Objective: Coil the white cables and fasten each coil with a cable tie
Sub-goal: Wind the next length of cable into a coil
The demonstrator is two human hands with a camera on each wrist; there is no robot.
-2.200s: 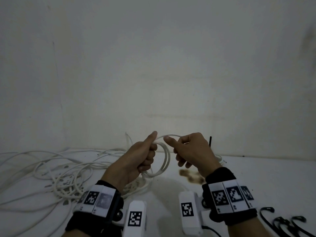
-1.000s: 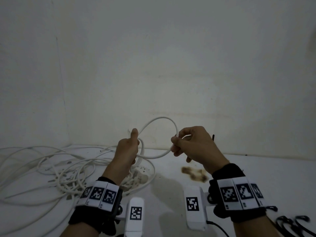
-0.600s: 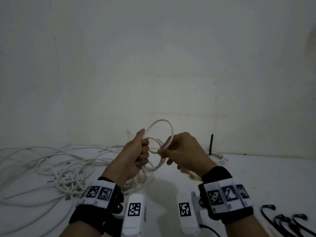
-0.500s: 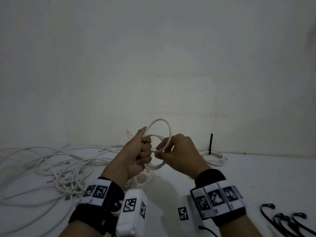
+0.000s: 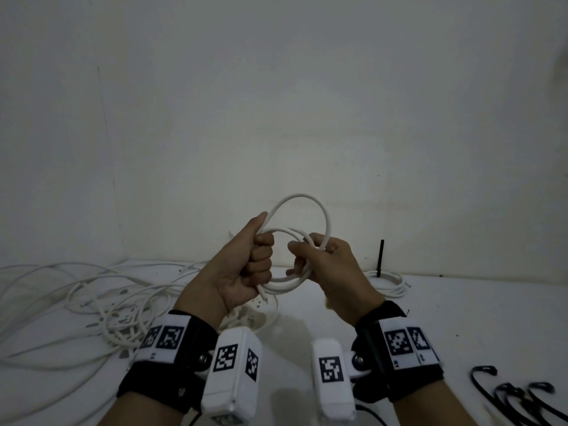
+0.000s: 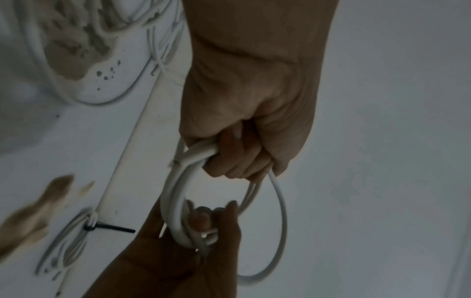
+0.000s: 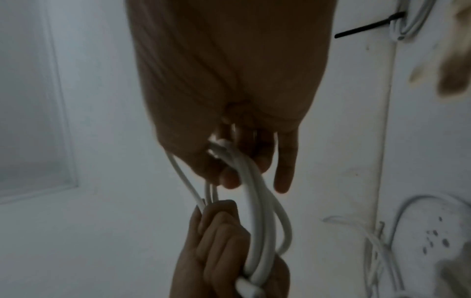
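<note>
So far, one tied coil (image 5: 385, 279) is seen by the wall. A white cable coil (image 5: 295, 241) is held up, gripped tightly by the left hand (image 5: 242, 269) and right hand (image 5: 329, 272). Loose cables (image 5: 92, 302) and black cable ties (image 5: 516, 398) are left.

Left hand (image 5: 242, 265) and right hand (image 5: 325, 265) grip a white cable coil (image 5: 295, 241) above the table (image 5: 461, 318); loose cables (image 5: 92, 305) lie left.
</note>
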